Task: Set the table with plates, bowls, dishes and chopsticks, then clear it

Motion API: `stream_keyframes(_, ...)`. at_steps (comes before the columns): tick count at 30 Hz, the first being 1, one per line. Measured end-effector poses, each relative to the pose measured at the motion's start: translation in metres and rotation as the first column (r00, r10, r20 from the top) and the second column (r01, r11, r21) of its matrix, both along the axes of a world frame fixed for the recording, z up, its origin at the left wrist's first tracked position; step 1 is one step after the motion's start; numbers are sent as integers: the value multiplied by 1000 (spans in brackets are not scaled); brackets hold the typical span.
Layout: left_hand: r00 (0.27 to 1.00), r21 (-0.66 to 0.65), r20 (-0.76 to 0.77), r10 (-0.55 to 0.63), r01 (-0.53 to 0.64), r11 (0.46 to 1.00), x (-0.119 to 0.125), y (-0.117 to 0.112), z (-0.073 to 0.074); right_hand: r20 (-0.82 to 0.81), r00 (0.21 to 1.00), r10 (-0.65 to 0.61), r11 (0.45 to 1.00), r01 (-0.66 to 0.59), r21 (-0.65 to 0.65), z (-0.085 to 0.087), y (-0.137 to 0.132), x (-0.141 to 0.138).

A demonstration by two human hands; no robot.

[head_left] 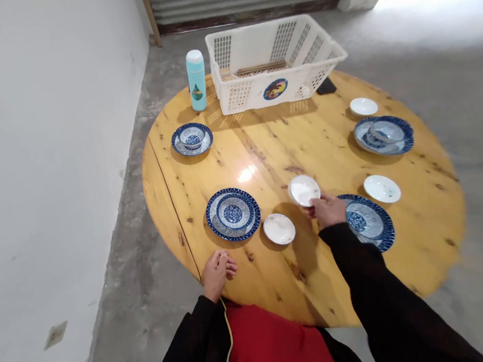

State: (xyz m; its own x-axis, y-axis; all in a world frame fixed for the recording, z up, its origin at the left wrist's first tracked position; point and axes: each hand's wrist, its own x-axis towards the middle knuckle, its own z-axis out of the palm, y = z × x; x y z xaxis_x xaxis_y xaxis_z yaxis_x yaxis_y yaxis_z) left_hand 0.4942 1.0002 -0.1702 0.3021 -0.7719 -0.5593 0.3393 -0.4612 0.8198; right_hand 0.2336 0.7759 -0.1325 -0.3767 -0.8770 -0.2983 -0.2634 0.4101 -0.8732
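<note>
My right hand (329,209) pinches the near edge of a small white dish (304,189), holding it above the table. Below it to the left, another small white dish (279,228) lies beside a blue-and-white plate (214,220) with a matching bowl (233,211) on it. Partly behind my right wrist is a second blue-and-white plate (386,229) with a glassy-looking bowl (361,220) on it. My left hand (218,271) rests at the near table edge, fingers curled loosely together, with nothing visible in them.
On the round wooden table (277,285) stand a white plastic crate (242,95) with sticks inside and a turquoise bottle (196,80). A plate with bowl (192,139) sits at left, another plate (405,131) at right. White dishes (363,106) lie on the right side. A wall (49,137) is left.
</note>
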Motion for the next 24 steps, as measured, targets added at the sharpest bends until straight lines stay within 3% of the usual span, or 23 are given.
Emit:
stream_keyframes(5, 993, -29, -35, -108, 107, 994, 4, 1, -10, -53, 994, 93, 995, -94, -28, 29, 99, -1)
stream_keyframes(10, 968, -34, -20, -250, 249, 968, 5, 3, -3, 21, 986, 165, 985, -166, 44, 32, 175, 21)
stream_keyframes(17, 898, -213, 62, -435, 437, 874, -2, 21, 45, 89, 935, 342, 939, -345, 14, 27, 207, 56)
stream_keyframes(21, 876, -203, 218, -430, 472, 858, -8, 37, 66, 83, 901, 426, 905, -425, -27, 24, 221, 67)
stream_keyframes(24, 840, -144, 355, -411, 483, 864, -15, 48, 73, 32, 875, 483, 875, -481, -52, 22, 233, 63)
